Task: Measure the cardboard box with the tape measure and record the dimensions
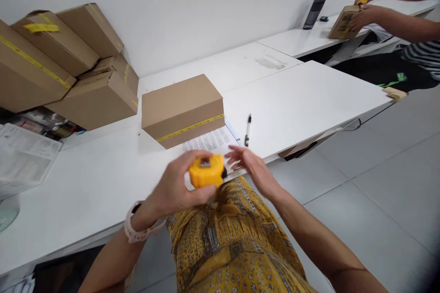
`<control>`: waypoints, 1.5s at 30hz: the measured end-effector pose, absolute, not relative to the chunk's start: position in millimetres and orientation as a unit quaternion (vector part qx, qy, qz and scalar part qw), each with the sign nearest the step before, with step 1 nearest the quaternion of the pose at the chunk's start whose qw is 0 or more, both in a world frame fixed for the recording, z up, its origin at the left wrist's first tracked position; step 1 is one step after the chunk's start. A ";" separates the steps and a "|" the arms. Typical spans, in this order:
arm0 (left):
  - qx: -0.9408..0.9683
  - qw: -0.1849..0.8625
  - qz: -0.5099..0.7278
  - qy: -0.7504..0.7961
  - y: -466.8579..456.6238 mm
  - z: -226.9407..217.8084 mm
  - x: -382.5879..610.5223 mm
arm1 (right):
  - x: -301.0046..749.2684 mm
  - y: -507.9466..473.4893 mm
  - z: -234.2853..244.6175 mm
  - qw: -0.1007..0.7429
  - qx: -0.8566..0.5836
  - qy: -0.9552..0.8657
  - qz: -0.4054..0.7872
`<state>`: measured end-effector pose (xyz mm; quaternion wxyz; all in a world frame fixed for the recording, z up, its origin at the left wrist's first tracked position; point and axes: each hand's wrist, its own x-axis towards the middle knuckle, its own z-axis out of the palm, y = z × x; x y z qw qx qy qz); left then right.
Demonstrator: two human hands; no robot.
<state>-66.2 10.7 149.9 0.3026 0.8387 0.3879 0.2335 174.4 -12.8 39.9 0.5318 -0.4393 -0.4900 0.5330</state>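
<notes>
My left hand (175, 187) is closed around a yellow tape measure (206, 171), held just above the front edge of the white table (302, 100). My right hand (249, 167) hovers beside it with fingers stretched out and empty, tips close to the tape measure's right side. Behind the hands a printed sheet (208, 141) lies on the table, partly under a closed cardboard box (182, 109) with yellow tape. A pen (247, 130) lies to the right of the sheet.
Several stacked cardboard boxes (65, 64) fill the back left. Papers (24, 158) lie at the left edge. At the far right another person's hands (364, 11) hold a small box (343, 23) and a yellow tool; a dark bottle (316, 4) stands nearby.
</notes>
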 end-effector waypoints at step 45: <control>0.518 0.500 0.451 0.527 174.8 159.0 -237.4 | 173.3 238.6 92.1 0.583 -0.470 -0.456 0.482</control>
